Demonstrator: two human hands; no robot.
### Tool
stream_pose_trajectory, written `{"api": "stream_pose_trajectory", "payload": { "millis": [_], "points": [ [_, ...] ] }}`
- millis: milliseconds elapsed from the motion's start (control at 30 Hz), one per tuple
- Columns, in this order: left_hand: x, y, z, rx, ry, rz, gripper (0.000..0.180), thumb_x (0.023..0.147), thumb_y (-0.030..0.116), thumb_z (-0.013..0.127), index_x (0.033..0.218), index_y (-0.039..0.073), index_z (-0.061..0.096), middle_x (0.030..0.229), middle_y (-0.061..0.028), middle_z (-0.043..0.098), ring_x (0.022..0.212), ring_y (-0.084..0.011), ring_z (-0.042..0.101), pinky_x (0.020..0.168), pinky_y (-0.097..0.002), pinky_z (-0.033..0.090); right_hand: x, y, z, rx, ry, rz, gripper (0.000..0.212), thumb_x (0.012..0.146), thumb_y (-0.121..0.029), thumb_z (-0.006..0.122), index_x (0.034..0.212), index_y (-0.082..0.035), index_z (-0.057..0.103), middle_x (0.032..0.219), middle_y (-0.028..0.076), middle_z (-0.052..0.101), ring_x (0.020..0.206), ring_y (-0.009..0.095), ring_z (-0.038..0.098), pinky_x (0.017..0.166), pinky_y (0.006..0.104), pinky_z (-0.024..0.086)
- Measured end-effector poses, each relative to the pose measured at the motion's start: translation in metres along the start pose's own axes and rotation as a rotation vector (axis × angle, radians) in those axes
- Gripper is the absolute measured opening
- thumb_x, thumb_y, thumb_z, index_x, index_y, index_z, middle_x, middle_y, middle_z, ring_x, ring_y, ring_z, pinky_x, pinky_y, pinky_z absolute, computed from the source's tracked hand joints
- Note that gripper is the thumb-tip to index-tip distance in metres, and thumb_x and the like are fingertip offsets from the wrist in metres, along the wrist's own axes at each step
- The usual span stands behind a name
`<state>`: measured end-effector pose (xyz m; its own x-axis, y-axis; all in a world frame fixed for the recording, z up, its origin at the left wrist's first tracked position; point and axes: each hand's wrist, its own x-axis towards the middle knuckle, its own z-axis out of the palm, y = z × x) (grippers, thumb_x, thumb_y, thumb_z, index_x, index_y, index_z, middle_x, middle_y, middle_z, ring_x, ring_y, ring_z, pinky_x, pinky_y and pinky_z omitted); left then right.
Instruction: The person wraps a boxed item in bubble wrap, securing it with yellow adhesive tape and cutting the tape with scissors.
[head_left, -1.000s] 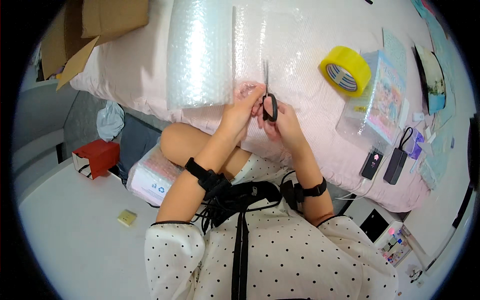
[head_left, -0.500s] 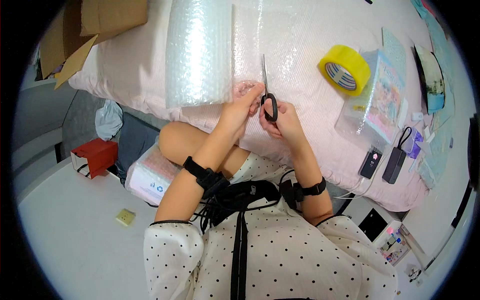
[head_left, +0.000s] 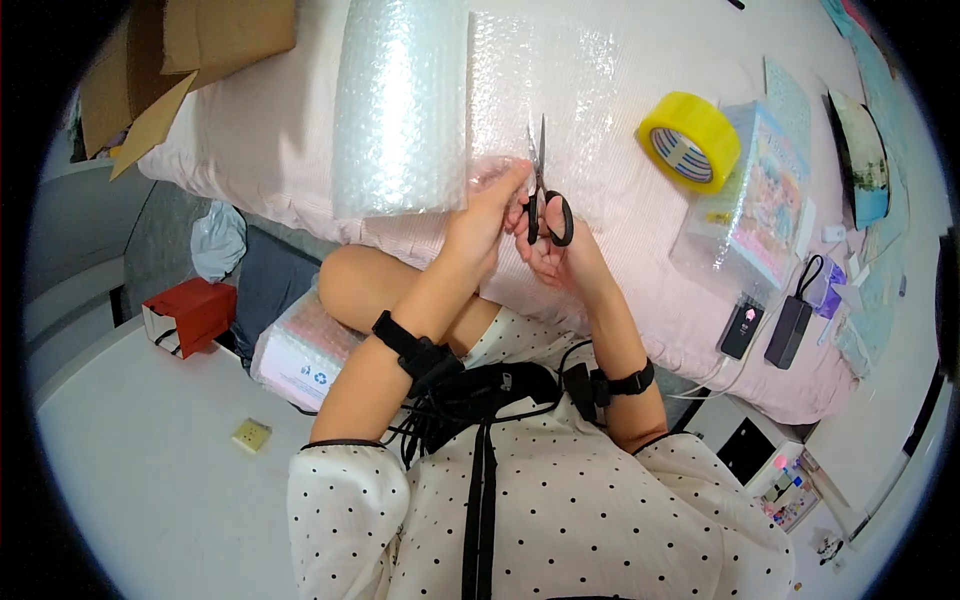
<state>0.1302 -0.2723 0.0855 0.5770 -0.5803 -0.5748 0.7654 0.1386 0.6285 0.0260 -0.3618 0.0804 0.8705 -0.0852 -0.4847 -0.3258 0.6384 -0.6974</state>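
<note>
A wide roll of clear bubble wrap lies on the bed, with a flat sheet of it spread to the right. My left hand is closed on the near edge of that sheet, its thumb on top and its fingers under the film. My right hand holds black-handled scissors, blades apart and pointing away from me. The blades stand at the sheet's near edge, right beside my left thumb. Whether the film lies between them I cannot make out.
Yellow tape roll leans on a bubble-wrapped picture box at the right. Nearer are a black phone-like device and a dark power bank with a white cable. An open cardboard box stands far left; a red box sits below the bed.
The scissors have opened: their handles and blades are now spread apart. My right fingers have loosened with them. My left hand stays almost in place on the bubble wrap.
</note>
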Motion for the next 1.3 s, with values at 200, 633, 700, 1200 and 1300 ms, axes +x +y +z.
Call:
{"api": "stream_pose_trajectory", "payload": {
  "millis": [200, 633, 700, 1200, 1300],
  "points": [
    [-0.002, 0.0, 0.001, 0.003, -0.003, 0.014, 0.016, 0.083, 0.021, 0.069, 0.082, 0.01, 0.058, 0.065, 0.002, 0.052, 0.051, -0.0055, 0.041, 0.045, -0.0203, 0.031, 0.002, -0.011, 0.01, -0.151, 0.087, -0.004, 0.057, 0.091, -0.057, 0.041, 0.092, -0.001, 0.052, 0.062, 0.005, 0.052, 0.034, 0.005, 0.032, 0.031, 0.0201, 0.021],
    [-0.005, 0.002, 0.003, 0.061, 0.011, -0.013, 0.019, 0.086, 0.023, 0.066, 0.073, 0.013, 0.056, 0.061, 0.0048, 0.049, 0.051, -0.0039, 0.039, 0.046, -0.0206, 0.029, 0.003, -0.017, 0.005, -0.098, 0.122, 0.017, 0.05, 0.088, -0.05, 0.056, 0.077, -0.001, 0.056, 0.053, 0.002, 0.048, 0.036, 0.007, 0.039, 0.029, 0.0213, 0.027],
    [-0.005, 0.001, 0.001, 0.052, -0.029, -0.011, 0.019, 0.086, 0.022, 0.066, 0.072, 0.013, 0.056, 0.062, 0.0039, 0.051, 0.051, -0.0041, 0.04, 0.045, -0.0213, 0.03, 0.001, -0.009, 0.006, -0.058, 0.097, -0.039, 0.049, 0.088, -0.049, 0.055, 0.078, -0.001, 0.056, 0.055, 0.003, 0.05, 0.036, 0.007, 0.04, 0.029, 0.0214, 0.028],
    [0.06, 0.13, 0.082, 1.955, -0.806, 0.798, 0.026, 0.087, 0.021, 0.054, 0.111, 0.012, 0.064, 0.114, -0.0116, 0.061, 0.104, -0.0302, 0.058, 0.089, -0.0395, 0.045, -0.017, -0.015, -0.001, -0.018, 0.068, 0.109, 0.048, 0.091, -0.05, 0.05, 0.085, -0.002, 0.052, 0.062, 0.006, 0.053, 0.037, 0.01, 0.045, 0.029, 0.0244, 0.032],
    [0.112, 0.109, 0.086, 2.255, -1.0, 0.656, 0.037, 0.089, 0.034, 0.052, 0.124, 0.024, 0.056, 0.137, -0.0045, 0.044, 0.127, -0.029, 0.039, 0.104, -0.0488, 0.031, -0.017, -0.016, 0.004, -0.034, 0.126, 0.131, 0.048, 0.09, -0.049, 0.051, 0.084, -0.002, 0.051, 0.062, 0.006, 0.053, 0.037, 0.011, 0.046, 0.029, 0.0247, 0.032]
  ]
}}
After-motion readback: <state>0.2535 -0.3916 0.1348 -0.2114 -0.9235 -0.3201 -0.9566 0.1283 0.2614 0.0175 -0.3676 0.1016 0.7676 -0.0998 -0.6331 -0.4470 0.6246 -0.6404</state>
